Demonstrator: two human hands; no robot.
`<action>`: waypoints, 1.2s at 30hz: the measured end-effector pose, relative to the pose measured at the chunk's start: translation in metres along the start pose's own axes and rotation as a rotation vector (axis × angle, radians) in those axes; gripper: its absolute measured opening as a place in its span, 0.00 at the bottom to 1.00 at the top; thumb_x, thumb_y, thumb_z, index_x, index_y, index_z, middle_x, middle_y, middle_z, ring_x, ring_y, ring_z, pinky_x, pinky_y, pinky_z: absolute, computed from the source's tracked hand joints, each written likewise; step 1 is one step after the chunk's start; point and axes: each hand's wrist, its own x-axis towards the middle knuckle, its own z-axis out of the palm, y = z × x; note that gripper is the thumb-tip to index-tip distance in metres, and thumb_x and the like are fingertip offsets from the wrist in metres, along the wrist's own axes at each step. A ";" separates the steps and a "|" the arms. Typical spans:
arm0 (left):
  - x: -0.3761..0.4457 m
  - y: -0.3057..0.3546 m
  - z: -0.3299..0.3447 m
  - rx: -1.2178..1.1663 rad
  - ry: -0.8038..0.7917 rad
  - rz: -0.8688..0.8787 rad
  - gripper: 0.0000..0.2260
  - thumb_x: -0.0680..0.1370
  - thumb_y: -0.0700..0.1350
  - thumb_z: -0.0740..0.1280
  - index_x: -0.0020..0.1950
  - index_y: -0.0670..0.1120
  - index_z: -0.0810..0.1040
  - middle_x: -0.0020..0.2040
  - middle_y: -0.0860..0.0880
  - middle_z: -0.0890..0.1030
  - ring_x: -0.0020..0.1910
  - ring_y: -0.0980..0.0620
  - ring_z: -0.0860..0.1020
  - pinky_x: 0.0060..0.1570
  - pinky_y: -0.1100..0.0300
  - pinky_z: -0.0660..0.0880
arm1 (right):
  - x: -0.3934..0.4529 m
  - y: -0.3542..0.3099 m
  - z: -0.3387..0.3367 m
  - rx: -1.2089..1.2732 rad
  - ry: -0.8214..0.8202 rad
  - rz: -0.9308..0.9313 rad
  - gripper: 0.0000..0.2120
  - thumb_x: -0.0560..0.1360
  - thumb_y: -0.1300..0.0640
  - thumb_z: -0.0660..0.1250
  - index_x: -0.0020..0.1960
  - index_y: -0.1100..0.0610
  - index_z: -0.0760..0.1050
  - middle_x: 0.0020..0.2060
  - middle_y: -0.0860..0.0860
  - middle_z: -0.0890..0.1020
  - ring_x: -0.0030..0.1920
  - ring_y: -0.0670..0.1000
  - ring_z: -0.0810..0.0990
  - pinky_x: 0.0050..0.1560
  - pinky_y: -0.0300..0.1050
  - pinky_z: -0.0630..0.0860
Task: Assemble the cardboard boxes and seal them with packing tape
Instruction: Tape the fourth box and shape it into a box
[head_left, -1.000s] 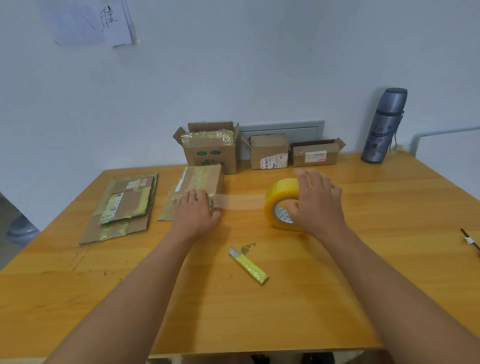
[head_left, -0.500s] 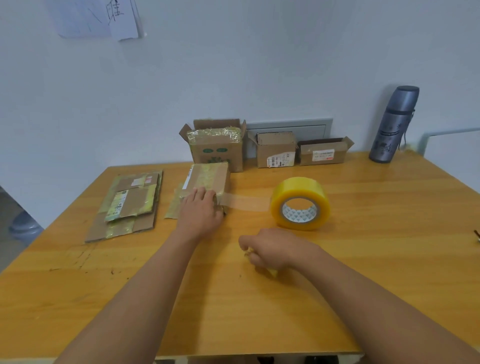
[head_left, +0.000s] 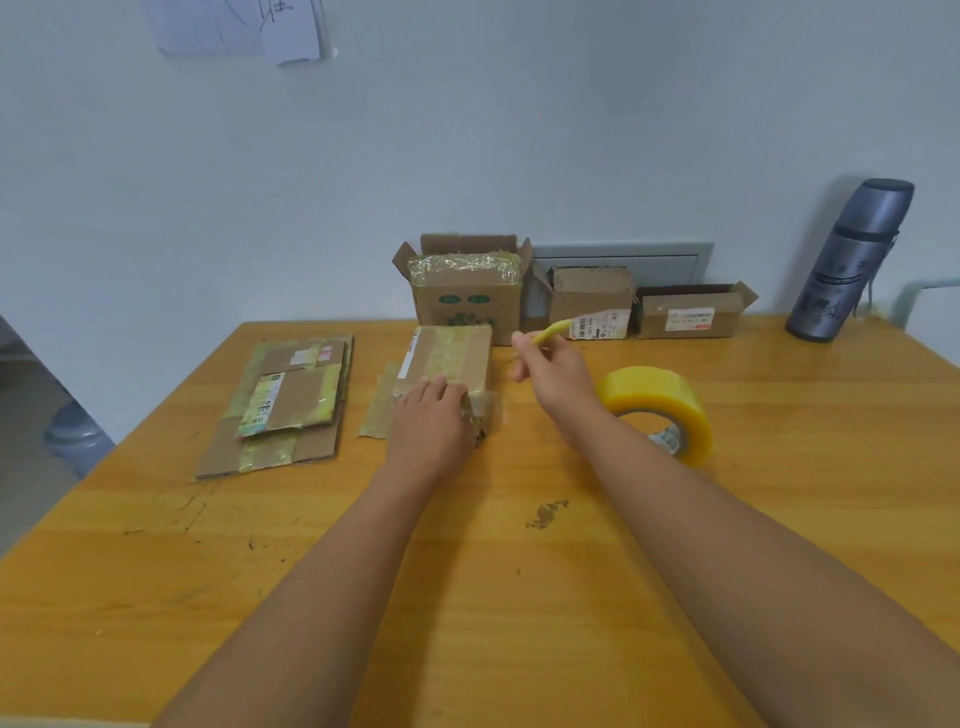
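Cardboard boxes (head_left: 445, 358), four, one tape roll (head_left: 655, 405)

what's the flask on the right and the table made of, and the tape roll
The flask looks like metal with a matte blue-grey finish and a soft sheen, though coated plastic is possible. The table seems to be wood or wood laminate: orange, glossy, with grain lines and dark scuffs. The tape roll looks like translucent yellowish plastic film wound on a printed core.

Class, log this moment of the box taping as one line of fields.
left hand: pressing small box | right hand: raised, gripping yellow cutter | tape roll: on table | strip: uncut
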 end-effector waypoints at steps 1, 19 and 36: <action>0.000 0.000 0.000 0.001 0.002 0.001 0.20 0.82 0.46 0.60 0.74 0.50 0.67 0.78 0.47 0.64 0.78 0.45 0.57 0.74 0.49 0.54 | 0.002 0.001 -0.001 -0.022 0.019 0.029 0.18 0.82 0.49 0.62 0.39 0.60 0.74 0.34 0.52 0.77 0.39 0.47 0.75 0.42 0.41 0.69; -0.001 0.004 -0.003 -0.015 0.018 0.010 0.18 0.80 0.47 0.63 0.70 0.48 0.70 0.72 0.48 0.70 0.73 0.46 0.63 0.70 0.52 0.59 | -0.003 0.015 -0.007 -0.435 -0.250 -0.088 0.11 0.72 0.49 0.65 0.32 0.45 0.79 0.47 0.37 0.81 0.54 0.45 0.78 0.63 0.57 0.69; -0.001 0.002 0.000 -0.017 0.026 0.006 0.19 0.79 0.45 0.63 0.71 0.48 0.70 0.72 0.48 0.69 0.74 0.46 0.62 0.71 0.52 0.57 | -0.014 0.009 -0.024 -0.353 -0.426 -0.078 0.14 0.77 0.61 0.65 0.35 0.57 0.83 0.44 0.52 0.86 0.48 0.37 0.79 0.49 0.34 0.68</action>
